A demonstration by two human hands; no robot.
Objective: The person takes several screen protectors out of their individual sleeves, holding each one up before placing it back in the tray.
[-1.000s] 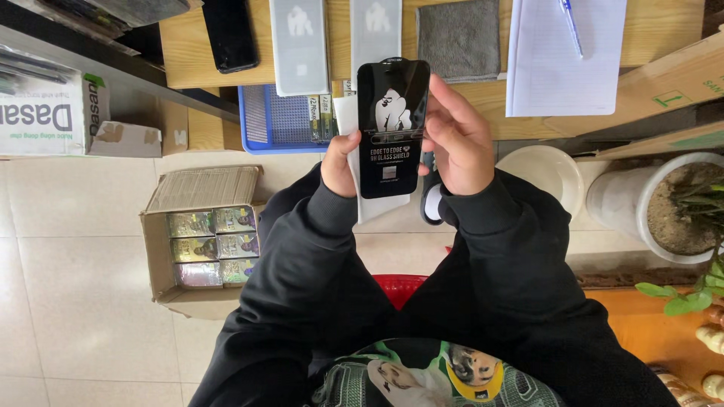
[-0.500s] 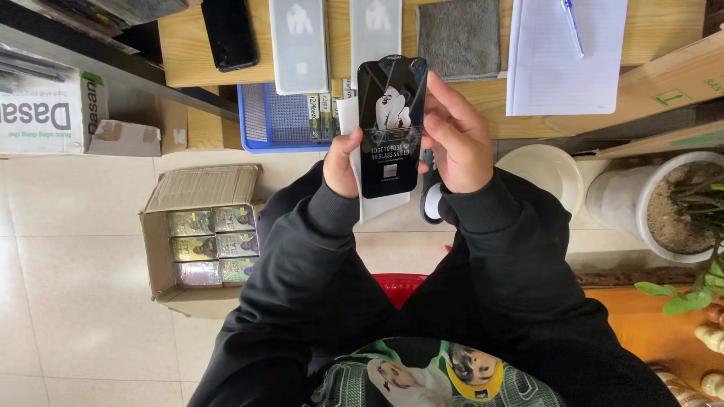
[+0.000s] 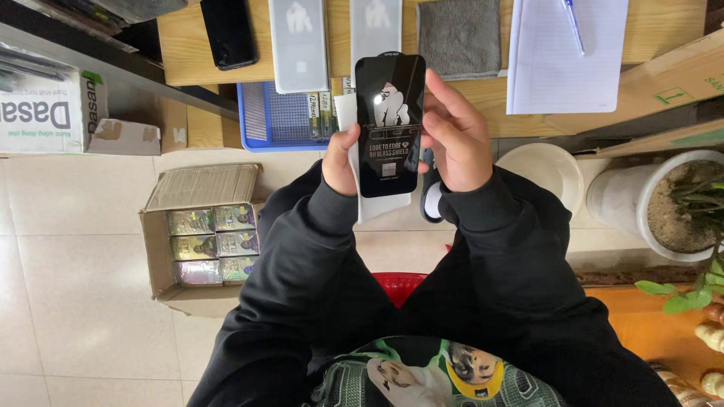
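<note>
**Black glossy packet held upright between two hands**

Black and glossy, the tall flat rectangular packet (image 3: pixel 389 124) stands upright in front of the chest, pinched along its long edges. The left hand (image 3: pixel 341 160) grips its lower left edge, thumb on the front face. The right hand (image 3: pixel 455 139) curls its fingers against the right edge, fingertips pressed close together on the packet's side. A white figure and pale lettering mark its front; a white flat sleeve (image 3: pixel 360 197) shows behind it on the left and bottom.

Beyond the hands, a blue plastic mesh tray (image 3: pixel 273 117) sits on the wooden desk (image 3: pixel 483 94), with two grey flat rectangular packets (image 3: pixel 299 41) above it, a black phone (image 3: pixel 228 32), a grey cloth square (image 3: pixel 460 36) and a white paper sheet (image 3: pixel 562 56) bearing a blue pen (image 3: pixel 574 24).

On the tiled floor at left, an open brown cardboard box (image 3: pixel 197 237) holds rows of small greenish packets. A white carton with dark lettering (image 3: pixel 49 113) lies farther left. A white plant pot (image 3: pixel 664 203) stands at right.
</note>
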